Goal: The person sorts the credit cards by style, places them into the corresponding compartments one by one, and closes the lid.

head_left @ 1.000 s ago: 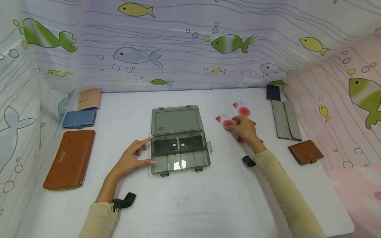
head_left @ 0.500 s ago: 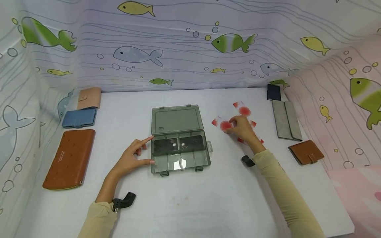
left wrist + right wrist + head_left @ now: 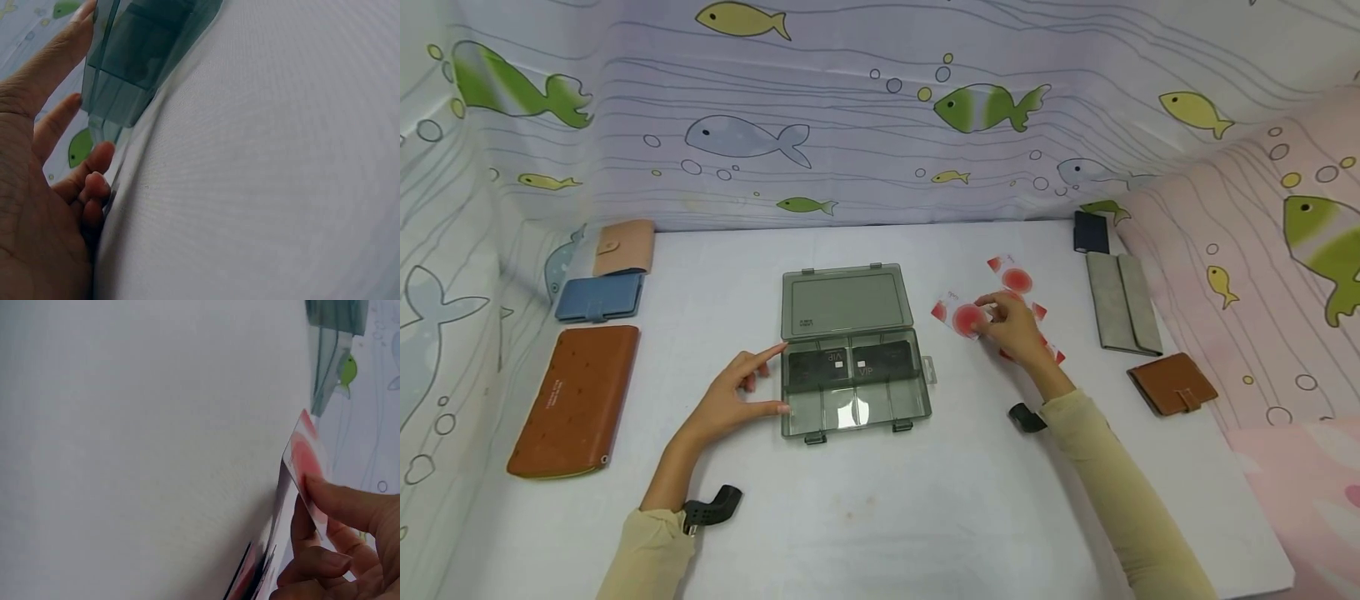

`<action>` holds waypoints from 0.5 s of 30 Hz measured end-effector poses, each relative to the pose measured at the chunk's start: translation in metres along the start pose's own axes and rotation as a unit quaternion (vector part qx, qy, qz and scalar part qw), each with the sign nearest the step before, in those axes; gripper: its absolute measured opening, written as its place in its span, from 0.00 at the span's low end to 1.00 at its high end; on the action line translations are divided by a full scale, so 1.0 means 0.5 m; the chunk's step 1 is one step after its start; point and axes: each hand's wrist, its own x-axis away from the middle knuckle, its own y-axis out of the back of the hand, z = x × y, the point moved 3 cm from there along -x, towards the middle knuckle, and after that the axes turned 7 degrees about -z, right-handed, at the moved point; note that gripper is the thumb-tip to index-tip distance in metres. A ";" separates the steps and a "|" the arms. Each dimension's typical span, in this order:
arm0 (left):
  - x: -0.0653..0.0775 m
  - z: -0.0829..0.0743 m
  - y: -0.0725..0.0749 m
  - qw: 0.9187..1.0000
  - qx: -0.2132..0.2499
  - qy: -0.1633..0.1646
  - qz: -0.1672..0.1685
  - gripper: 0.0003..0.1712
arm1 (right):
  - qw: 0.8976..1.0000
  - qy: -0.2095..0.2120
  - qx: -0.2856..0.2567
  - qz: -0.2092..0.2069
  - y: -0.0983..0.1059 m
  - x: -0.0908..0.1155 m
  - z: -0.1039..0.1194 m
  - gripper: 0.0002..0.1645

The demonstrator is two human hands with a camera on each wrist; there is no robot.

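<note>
My right hand (image 3: 1013,332) pinches a red-and-white card (image 3: 964,318) between thumb and fingers. In the right wrist view the card (image 3: 305,459) is tilted up off the white table. More red-and-white cards (image 3: 1017,280) lie around and partly under this hand. My left hand (image 3: 722,404) is spread at the left side of a translucent grey-green plastic box (image 3: 850,408), its thumb and index fingertip touching that side. The box's lid (image 3: 847,304) lies folded back. Two black VIP cards (image 3: 883,361) lie in the back compartments; the front ones hold no cards.
On the left lie a tan card holder (image 3: 625,248), a blue wallet (image 3: 599,298) and a large brown wallet (image 3: 576,400). A navy booklet (image 3: 1090,232), a grey wallet (image 3: 1122,302) and a small brown wallet (image 3: 1171,384) line the right side.
My right hand has drawn the card left, away from the other cards, and now holds it lifted. My left hand and the box stay where they were.
</note>
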 end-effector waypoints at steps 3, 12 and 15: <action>0.000 0.001 0.000 1.000 0.002 0.005 0.002 0.53 | 0.999 -0.013 -0.037 -0.017 0.005 0.006 -0.005 0.19; -0.001 -0.001 0.001 1.000 0.001 0.007 0.002 0.53 | 0.991 -0.057 -0.114 -0.034 0.021 0.032 0.003 0.19; 0.000 -0.003 0.002 1.000 0.002 0.008 0.002 0.53 | 0.986 -0.067 -0.150 -0.027 0.022 0.045 0.017 0.21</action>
